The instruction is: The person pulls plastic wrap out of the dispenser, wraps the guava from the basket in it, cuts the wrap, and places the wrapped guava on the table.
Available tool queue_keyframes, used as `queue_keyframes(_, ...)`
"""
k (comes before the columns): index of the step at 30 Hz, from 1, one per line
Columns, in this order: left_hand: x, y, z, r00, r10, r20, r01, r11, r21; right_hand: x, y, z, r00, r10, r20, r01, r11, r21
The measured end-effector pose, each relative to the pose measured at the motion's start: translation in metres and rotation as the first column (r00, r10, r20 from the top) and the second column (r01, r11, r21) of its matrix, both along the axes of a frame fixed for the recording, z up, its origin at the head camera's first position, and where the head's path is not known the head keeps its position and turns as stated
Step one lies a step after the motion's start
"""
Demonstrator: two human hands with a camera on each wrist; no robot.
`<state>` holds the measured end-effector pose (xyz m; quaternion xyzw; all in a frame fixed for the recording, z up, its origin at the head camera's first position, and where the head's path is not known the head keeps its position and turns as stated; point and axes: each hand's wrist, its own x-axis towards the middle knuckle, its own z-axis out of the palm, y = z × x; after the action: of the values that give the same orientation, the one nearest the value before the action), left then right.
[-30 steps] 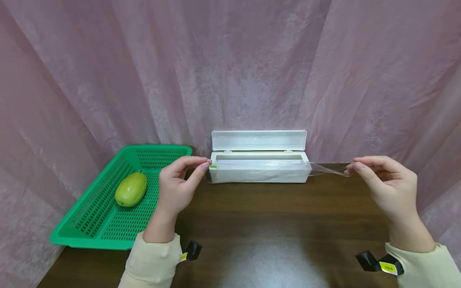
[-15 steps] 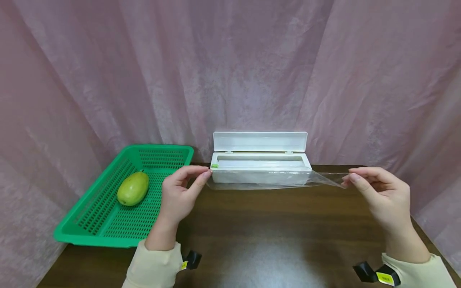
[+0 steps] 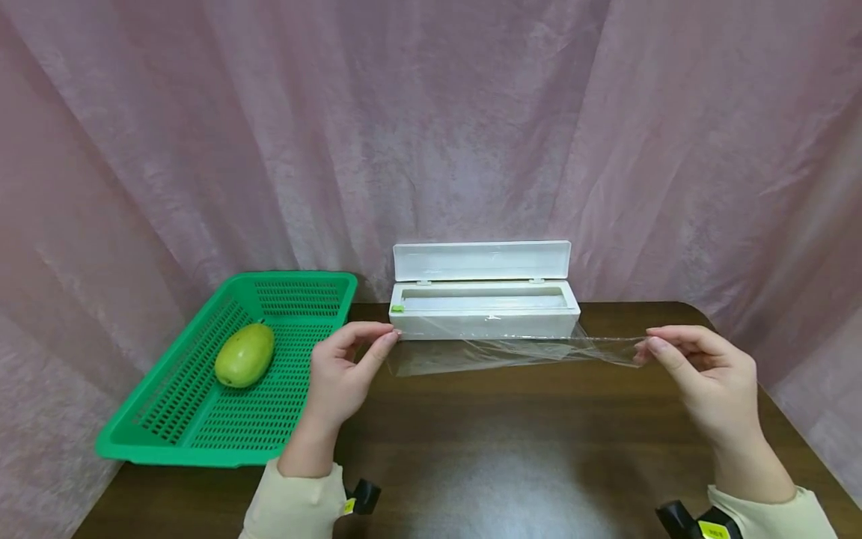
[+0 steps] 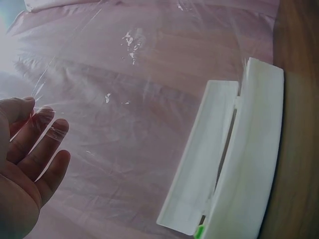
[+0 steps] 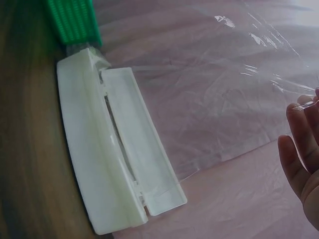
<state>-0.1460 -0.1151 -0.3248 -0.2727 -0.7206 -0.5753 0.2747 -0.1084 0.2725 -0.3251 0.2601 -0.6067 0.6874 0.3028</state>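
Note:
A clear sheet of cling film (image 3: 491,355) stretches between both hands in the head view, its loose lower part hanging over the table. My left hand (image 3: 342,378) pinches one corner between thumb and forefinger. At the other end, my right hand (image 3: 707,389) pinches the film the same way. Behind the film stands a white cling film dispenser box (image 3: 485,327), its lid (image 3: 481,261) raised and a small green slider (image 3: 398,308) at its left end. The wrist views show the film spread glossy and thin across them, with the box beyond.
A green plastic basket (image 3: 168,454) stands on the left, holding one green oval fruit (image 3: 245,355). The brown wooden table (image 3: 512,449) runs back to a pink curtain (image 3: 471,120). Its right edge slants beside my right forearm.
Both hands have drawn the cling film lower and toward me, off the top of the dispenser box. They have come slightly closer together, and the film now sags in front of the box.

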Motion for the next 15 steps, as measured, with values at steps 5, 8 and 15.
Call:
queue_keyframes(5,0.000,0.001,-0.008,1.000,-0.009,-0.013,0.009,1.000,0.010,0.001,0.001,-0.005,1.000,-0.002,-0.003,0.002,1.000,0.014)
queue_keyframes(8,0.000,0.000,-0.011,1.000,-0.012,-0.002,0.012,1.000,0.009,0.001,0.002,-0.009,1.000,-0.007,0.012,0.007,1.000,0.016)
queue_keyframes(15,0.002,0.000,-0.019,1.000,0.019,-0.008,-0.019,1.000,0.001,0.001,0.001,-0.019,0.999,-0.001,0.046,0.001,1.000,0.001)
